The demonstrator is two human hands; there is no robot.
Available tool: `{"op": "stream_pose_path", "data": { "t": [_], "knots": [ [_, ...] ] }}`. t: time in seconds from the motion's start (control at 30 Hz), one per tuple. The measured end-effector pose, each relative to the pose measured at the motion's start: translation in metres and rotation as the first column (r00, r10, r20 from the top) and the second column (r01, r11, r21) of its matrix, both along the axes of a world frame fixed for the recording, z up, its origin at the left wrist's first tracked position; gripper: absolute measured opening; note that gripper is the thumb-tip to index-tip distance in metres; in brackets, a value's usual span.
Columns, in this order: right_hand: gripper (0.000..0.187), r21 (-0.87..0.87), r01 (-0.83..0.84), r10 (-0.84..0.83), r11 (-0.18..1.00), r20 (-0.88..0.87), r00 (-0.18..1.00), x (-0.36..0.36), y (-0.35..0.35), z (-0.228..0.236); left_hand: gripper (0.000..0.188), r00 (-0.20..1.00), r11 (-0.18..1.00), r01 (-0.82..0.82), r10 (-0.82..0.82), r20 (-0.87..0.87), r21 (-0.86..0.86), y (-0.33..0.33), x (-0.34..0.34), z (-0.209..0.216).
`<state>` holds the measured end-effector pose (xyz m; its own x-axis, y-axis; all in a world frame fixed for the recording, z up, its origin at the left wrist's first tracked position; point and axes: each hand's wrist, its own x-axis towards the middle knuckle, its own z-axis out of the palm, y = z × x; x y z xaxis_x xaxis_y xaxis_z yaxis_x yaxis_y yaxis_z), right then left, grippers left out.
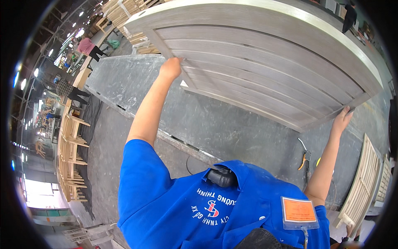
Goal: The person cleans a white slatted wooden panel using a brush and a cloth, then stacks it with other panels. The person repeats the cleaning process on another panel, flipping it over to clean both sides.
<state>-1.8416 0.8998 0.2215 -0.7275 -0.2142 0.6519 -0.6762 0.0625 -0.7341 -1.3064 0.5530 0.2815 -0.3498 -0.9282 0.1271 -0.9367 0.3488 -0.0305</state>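
Note:
A large grey-toned slatted wooden panel point(257, 66) with a thick frame is held tilted up over a dark worktable point(232, 137). My left hand point(171, 68) is closed round the frame at its left end. On the right end, my right hand point(342, 119) grips the frame near the nearer corner, fingers partly hidden behind the wood. Whether the panel's lower edge touches the tabletop I cannot tell. Close to my right forearm, an air blow gun point(304, 161) with an orange lever lies on the table.
To the right stands a pale slatted wooden panel point(361, 178), with another person's hand point(352, 232) at its lower end. Stacked wooden chair frames point(70, 153) line the left. Two people point(86, 46) work at far-left benches. Piled timber point(120, 16) rises behind the table.

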Motion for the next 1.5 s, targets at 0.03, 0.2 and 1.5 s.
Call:
{"op": "stream_pose_path", "data": {
  "t": [0.03,0.2,1.5],
  "knots": [
    [0.054,0.010,-0.011,0.011,1.000,0.023,1.000,-0.001,0.000,-0.001,0.031,0.999,0.998,0.002,-0.005,-0.038,-0.070,0.001,-0.001,0.001],
    [0.054,0.039,0.037,-0.038,0.999,0.025,0.999,-0.010,-0.003,-0.005,0.030,0.993,0.989,-0.084,0.072,-0.095,-0.124,0.001,-0.004,0.000],
    [0.052,-0.227,-0.074,0.120,0.971,0.196,0.973,0.031,-0.009,0.005,0.046,0.994,0.996,0.072,-0.068,0.088,-0.046,0.059,-0.058,0.025]
  ]
}}
